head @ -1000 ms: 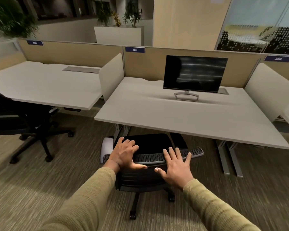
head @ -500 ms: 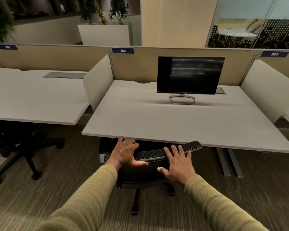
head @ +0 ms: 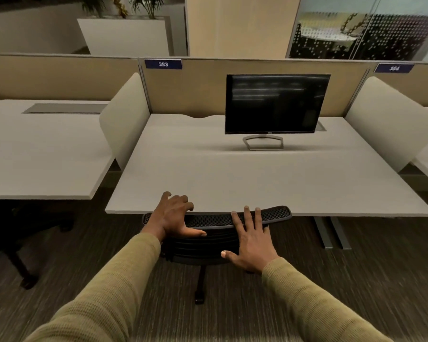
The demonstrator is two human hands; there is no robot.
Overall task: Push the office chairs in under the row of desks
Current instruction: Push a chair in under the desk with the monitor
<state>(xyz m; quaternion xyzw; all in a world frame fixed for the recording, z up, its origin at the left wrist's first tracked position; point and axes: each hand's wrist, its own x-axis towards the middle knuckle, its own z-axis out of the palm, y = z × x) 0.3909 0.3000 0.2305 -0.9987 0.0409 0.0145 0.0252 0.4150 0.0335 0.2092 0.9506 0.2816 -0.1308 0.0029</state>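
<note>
Mesh office chair sits at lower centre, seat under the desk (label 383); left hand curls its fingers over the backrest rim, right hand presses flat against it, fingers straight.

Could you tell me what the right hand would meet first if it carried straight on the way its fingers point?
The right hand lies flat on the chair back, fingers aimed at the desk. Straight on, it would likely meet the desk's front edge first, though the picture leaves depth unclear.
</note>
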